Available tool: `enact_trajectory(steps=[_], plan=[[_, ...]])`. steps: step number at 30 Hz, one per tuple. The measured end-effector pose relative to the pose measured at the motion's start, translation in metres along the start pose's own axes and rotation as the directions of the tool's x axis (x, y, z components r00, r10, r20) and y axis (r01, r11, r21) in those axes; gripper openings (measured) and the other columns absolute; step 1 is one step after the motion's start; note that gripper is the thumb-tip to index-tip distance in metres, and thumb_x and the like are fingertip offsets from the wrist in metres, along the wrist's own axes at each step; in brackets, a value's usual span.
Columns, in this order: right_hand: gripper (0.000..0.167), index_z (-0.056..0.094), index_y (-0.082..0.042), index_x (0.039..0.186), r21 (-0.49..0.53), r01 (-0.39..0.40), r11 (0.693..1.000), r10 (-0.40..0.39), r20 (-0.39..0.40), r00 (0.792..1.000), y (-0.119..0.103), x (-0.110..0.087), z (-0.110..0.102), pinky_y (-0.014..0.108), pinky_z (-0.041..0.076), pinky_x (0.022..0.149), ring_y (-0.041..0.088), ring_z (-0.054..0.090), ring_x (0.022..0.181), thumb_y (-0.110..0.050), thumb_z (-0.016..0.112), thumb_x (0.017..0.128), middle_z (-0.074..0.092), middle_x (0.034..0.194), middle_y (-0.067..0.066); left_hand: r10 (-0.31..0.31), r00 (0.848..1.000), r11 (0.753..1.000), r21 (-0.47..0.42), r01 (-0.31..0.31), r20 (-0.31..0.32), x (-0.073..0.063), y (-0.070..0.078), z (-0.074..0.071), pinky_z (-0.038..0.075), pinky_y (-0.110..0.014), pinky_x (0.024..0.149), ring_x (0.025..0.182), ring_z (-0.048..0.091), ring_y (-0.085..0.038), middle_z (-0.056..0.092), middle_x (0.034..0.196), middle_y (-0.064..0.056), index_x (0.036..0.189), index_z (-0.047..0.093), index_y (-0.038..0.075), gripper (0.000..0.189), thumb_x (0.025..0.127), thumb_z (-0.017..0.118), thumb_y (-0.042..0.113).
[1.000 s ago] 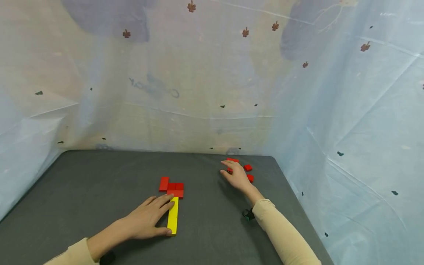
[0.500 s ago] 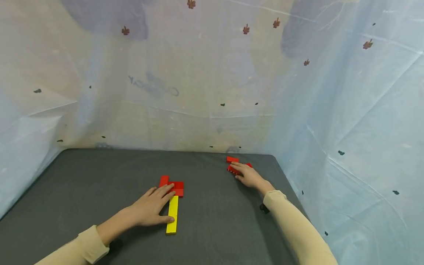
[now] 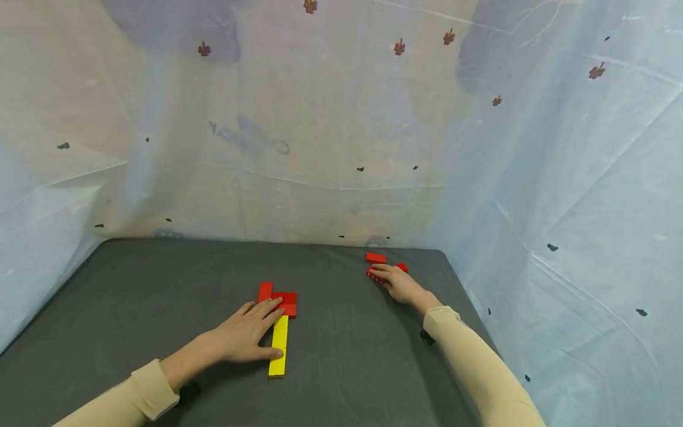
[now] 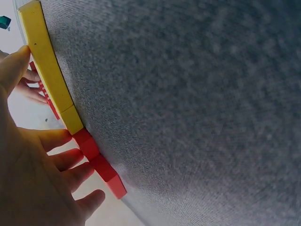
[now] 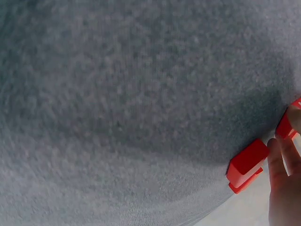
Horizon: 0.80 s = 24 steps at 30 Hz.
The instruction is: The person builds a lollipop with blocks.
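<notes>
My left hand [image 3: 242, 335] lies with spread fingers over a joined row of blocks. Its thumb touches the long yellow block [image 3: 278, 365], and its fingertips are at the red blocks [image 3: 289, 302] beyond the yellow end. In the left wrist view, the yellow part is a long bar [image 4: 44, 52] with a shorter yellow piece [image 4: 71, 119] against the red ones. At the far right, my right hand [image 3: 402, 284] pinches a red block with white dots [image 3: 376, 275] between thumb and fingers. That block is partly hidden by the fingers.
One red block [image 3: 376, 257] lies just behind the right hand, and another [image 3: 401, 267] shows beside its knuckles. A dark cloth-like tabletop [image 3: 176, 296] carries everything. Patterned pale sheeting [image 3: 299, 207] hangs along the table's back and right side.
My right hand has moved right and down onto the dotted red block, its fingers drawing in round it. The left hand has slid slightly forward along the yellow block, its fingers now over the red ones.
</notes>
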State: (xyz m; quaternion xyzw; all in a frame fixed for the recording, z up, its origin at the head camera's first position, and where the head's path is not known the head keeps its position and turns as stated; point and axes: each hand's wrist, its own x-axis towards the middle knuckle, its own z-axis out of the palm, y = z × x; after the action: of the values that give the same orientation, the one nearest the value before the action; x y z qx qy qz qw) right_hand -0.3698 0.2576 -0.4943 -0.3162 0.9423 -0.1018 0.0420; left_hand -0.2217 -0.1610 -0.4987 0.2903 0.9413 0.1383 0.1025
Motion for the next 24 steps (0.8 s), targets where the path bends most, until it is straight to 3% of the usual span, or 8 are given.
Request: enact_trajectory(steps=[9,17,24], plan=[[0.052,0.051,-0.002,0.153,0.08,-0.044,0.996,0.041,0.033,0.999,-0.013,-0.002,-0.001,0.058,0.031,0.12,0.042,0.035,0.15,-0.001,0.062,0.103,0.037,0.165,0.015,-0.004,1.0,1.0,-0.005,0.004,0.002,-0.001,0.0,0.001,0.019,-0.068,0.121,0.155,0.027,-0.037,0.024,0.171,-0.015,0.16,0.039,0.006,0.099,0.091,0.061,0.073],[0.049,0.056,-0.002,0.148,0.11,-0.068,0.992,0.067,0.013,0.998,-0.02,-0.002,-0.001,0.055,0.04,0.116,0.039,0.046,0.144,-0.006,0.068,0.101,0.048,0.155,0.02,-0.012,1.0,1.0,0.008,0.012,0.004,-0.001,0.001,-0.002,0.02,-0.068,0.12,0.155,0.028,-0.036,0.025,0.171,-0.015,0.16,0.039,0.006,0.099,0.091,0.063,0.073],[0.049,0.06,-0.004,0.146,0.178,-0.097,0.979,0.11,-0.064,0.992,-0.026,-0.005,0.006,0.054,0.045,0.11,0.038,0.052,0.136,-0.016,0.072,0.1,0.052,0.149,0.019,0.016,1.0,1.0,0.005,-0.016,-0.019,0.0,0.001,0.0,0.021,-0.07,0.119,0.154,0.03,-0.039,0.027,0.169,-0.017,0.159,0.041,0.004,0.098,0.091,0.064,0.071]])
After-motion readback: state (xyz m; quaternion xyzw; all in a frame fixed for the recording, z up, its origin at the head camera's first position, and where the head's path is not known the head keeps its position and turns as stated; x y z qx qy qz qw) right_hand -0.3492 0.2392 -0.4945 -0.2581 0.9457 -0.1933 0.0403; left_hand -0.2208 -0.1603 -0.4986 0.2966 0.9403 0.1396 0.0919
